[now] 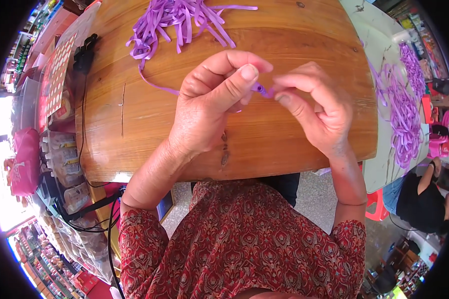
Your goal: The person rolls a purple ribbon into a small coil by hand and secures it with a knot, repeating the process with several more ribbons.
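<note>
A narrow purple ribbon (260,89) is pinched between the thumb and fingers of my left hand (204,97), raised over the wooden table. A small rolled or knotted bit of it sticks out past the thumb, with a dark spot on it. My right hand (319,102) comes in from the other side, thumb and forefinger curled together at the ribbon's tip; motion blurs these fingers a little. Behind my left hand the ribbon trails off to a loose heap of purple ribbons (177,22) at the table's far side.
On a pale marbled table (379,172) to the right lie more purple ribbons (404,114). Along the left stand clear plastic containers (67,164), a pink bag (25,162) and a black cable (83,129). Another person (424,199) sits at the far right.
</note>
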{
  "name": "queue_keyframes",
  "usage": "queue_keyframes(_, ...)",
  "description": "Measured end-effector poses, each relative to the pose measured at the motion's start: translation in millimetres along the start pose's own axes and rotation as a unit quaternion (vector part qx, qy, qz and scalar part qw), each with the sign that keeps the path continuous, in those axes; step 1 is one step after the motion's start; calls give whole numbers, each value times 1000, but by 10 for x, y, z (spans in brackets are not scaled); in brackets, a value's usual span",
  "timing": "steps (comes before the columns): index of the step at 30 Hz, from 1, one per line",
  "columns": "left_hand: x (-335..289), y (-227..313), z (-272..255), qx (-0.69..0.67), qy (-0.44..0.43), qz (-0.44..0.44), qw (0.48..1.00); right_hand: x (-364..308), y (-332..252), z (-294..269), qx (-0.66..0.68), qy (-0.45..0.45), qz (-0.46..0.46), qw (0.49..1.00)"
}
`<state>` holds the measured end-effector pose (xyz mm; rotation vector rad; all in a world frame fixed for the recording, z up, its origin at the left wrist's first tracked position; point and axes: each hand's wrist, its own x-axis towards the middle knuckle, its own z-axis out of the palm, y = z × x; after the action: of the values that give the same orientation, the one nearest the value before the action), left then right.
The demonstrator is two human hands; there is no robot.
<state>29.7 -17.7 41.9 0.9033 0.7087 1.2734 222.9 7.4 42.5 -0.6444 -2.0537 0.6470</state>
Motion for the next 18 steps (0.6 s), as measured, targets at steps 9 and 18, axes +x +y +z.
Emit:
queue_keyframes(9,-134,92,-5,-4,-44,35,998,-9,-213,114,17,32,13,999)
queue_keyframes(18,-190,90,-54,328,-61,203,921,57,-439,79,-57,43,-29,997)
